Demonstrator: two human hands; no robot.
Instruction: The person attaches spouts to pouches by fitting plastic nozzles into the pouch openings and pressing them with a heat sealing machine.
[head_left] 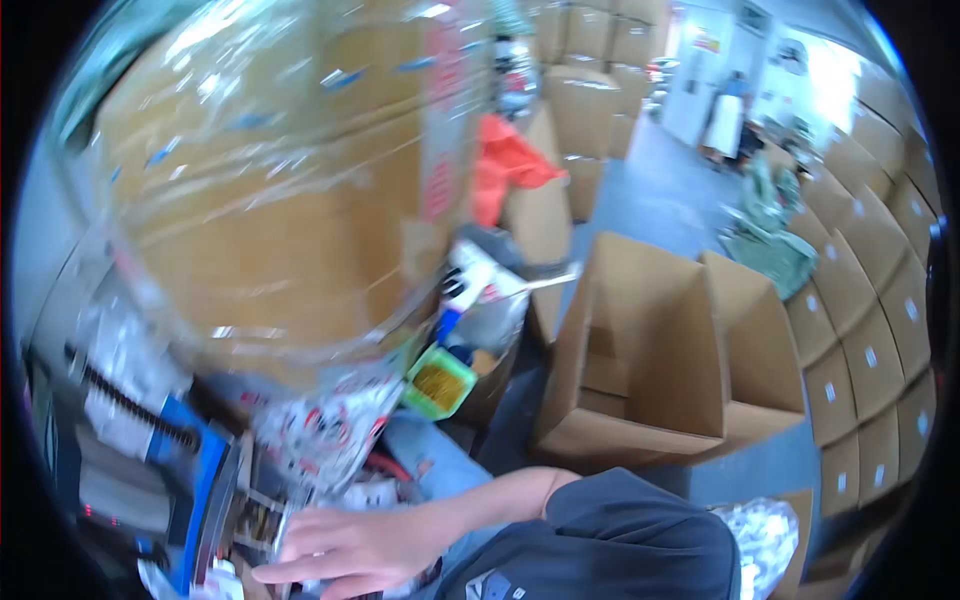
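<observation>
My right hand point(350, 548) reaches in from the right at the lower left, palm down. Its fingers are spread and blurred, with nothing visibly held. Just beyond the fingertips are small white items point(222, 580) beside a blue-framed machine point(205, 500) with red indicator lights. Above the hand lies a crumpled white plastic bag with red and black print point(325, 430). A green tray point(440, 383) of small yellowish pieces sits above my jeans-covered leg. My left hand is not in view.
A large taped carton point(270, 220) fills the upper left. Open cardboard boxes point(650, 350) stand at centre right. Stacked cartons point(865, 330) line the right side. Green sacks point(770, 240) lie on the floor, with a blurred person point(727, 120) farther back.
</observation>
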